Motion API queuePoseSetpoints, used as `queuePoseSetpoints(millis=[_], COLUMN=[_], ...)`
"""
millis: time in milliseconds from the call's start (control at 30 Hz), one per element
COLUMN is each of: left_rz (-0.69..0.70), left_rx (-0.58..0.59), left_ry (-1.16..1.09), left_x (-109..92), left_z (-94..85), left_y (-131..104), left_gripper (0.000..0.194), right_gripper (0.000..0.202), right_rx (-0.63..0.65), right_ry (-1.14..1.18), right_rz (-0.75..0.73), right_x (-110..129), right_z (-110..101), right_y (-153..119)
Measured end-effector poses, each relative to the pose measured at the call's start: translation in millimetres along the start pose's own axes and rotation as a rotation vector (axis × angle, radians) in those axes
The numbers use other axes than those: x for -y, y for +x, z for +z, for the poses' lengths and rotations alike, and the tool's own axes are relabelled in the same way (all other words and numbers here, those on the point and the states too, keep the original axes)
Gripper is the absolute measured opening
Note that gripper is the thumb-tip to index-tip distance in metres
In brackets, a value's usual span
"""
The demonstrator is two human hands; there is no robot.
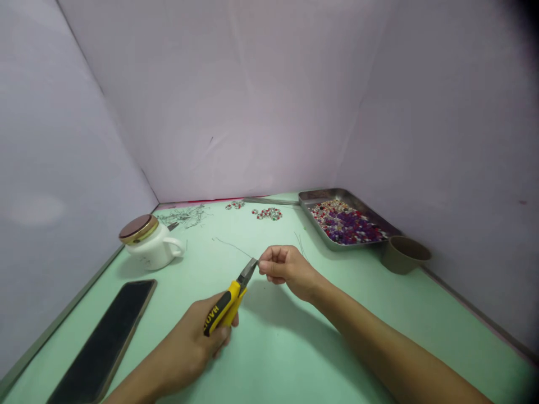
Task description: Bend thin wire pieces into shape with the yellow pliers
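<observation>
My left hand (206, 334) is wrapped round the yellow and black handles of the pliers (229, 303), which point up and to the right. Their metal jaws meet a thin wire (233, 246) near its right end. The fingers of my right hand (290, 269) pinch that end of the wire just right of the jaw tips. From there the wire runs up and left above the green table (261, 336). Whether the jaws are fully closed on it is too small to tell.
A lidded white mug (154, 249) and a phone (105, 342) are at the left. Wire pieces (185, 216) and beaded rings (269, 214) lie at the back. A metal tray (334, 246) of beads and a brown cup (400, 259) stand at the right.
</observation>
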State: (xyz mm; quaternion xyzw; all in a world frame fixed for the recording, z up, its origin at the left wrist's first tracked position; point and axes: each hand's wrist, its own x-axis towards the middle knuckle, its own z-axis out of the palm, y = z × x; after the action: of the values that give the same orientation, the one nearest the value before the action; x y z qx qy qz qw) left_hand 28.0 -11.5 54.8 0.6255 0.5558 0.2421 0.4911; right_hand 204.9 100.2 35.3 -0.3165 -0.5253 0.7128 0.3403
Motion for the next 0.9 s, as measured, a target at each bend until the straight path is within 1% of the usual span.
queuePoseSetpoints(millis=[33,67,133,200,267,300,333,400,467,500,533,567,600,667,733,767,800,833,900], left_rz=[0.002,0.018,0.027,-0.040,-0.112,-0.104,-0.069,0.006,0.005,-0.015,-0.029,-0.028,-0.011,0.017,-0.006,-0.017,-0.022,-0.024,-0.022], left_rx=[-0.076,-0.140,-0.232,-0.294,-0.340,-0.342,-0.330,-0.270,-0.169,-0.112,-0.055,0.008,0.073,0.177,0.235,0.241,0.232,0.204,0.080], left_ry=[0.128,0.243,0.454,0.655,0.782,0.779,0.730,0.544,0.304,0.181,0.062,-0.054,-0.168,-0.380,-0.546,-0.572,-0.542,-0.458,-0.187], left_x=[0,2,8,16,20,19,17,10,3,1,-1,-1,-1,0,0,1,1,1,2], left_z=[1.2,2.9,7.4,12.0,14.9,15.2,14.7,11.7,7.3,5.1,3.2,1.6,0.4,-0.8,-1.0,-1.1,-1.1,-1.1,-0.8], left_y=[0,1,3,5,6,6,6,4,3,2,1,1,1,1,1,2,2,2,3], left_gripper=[0.010,0.018,0.045,0.068,0.077,0.076,0.071,0.049,0.021,0.011,0.005,0.005,0.009,0.020,0.036,0.038,0.035,0.027,0.009], right_gripper=[0.016,0.014,0.011,0.010,0.009,0.009,0.009,0.010,0.013,0.014,0.016,0.017,0.017,0.018,0.018,0.018,0.017,0.017,0.016], right_rx=[-0.039,-0.079,-0.154,-0.204,-0.227,-0.230,-0.228,-0.199,-0.133,-0.093,-0.055,-0.020,0.007,0.049,0.073,0.073,0.063,0.043,-0.020], right_ry=[-0.035,-0.067,-0.117,-0.145,-0.154,-0.156,-0.155,-0.139,-0.095,-0.067,-0.040,-0.014,0.010,0.055,0.083,0.086,0.076,0.056,0.001], right_rz=[0.024,0.051,0.100,0.131,0.137,0.135,0.126,0.089,0.038,0.011,-0.014,-0.037,-0.055,-0.077,-0.079,-0.073,-0.063,-0.048,-0.001], right_x=[1,2,3,3,2,2,1,-1,-3,-5,-6,-7,-8,-9,-8,-8,-7,-6,-5], right_z=[1,2,6,10,12,13,13,10,5,2,0,-2,-3,-4,-3,-2,-2,-1,1], right_y=[0,0,0,0,0,0,0,1,2,3,4,4,5,4,3,3,2,2,2])
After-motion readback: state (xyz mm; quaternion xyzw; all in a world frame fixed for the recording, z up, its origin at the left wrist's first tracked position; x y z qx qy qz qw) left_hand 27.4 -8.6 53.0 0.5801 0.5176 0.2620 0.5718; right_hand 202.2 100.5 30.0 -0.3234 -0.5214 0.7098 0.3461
